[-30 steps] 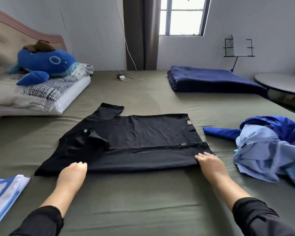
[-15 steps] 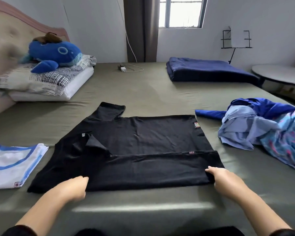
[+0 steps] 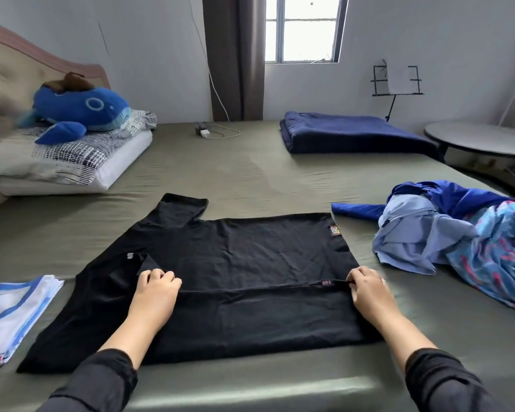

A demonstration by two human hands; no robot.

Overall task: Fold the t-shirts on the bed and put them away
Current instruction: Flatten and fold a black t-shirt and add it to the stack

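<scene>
Bed (image 3: 250, 173) with olive-green sheet fills the view. Black t-shirt (image 3: 235, 257) lies flat across the middle of the bed toward its near edge, collar end to the left, hem to the right, one sleeve pointing to the far edge; its near long side is already folded over onto the body, forming a straight edge running left to right. Folded navy blanket (image 3: 351, 132) sits near the far right corner. Stacked pillows (image 3: 72, 162) at the far left corner by the headboard, blue plush whale (image 3: 81, 111) on top. Loose heap of blue and patterned clothes (image 3: 458, 233) at the right edge, just beside the t-shirt's hem. Folded white shirt with blue trim (image 3: 9, 316) at the left edge, near the collar end. Left hand (image 3: 155, 295) rests on the folded edge beside the collar, fingers curled together pinching fabric. Right hand (image 3: 369, 289) at the hem end, fingers clamped on the same folded edge.
</scene>
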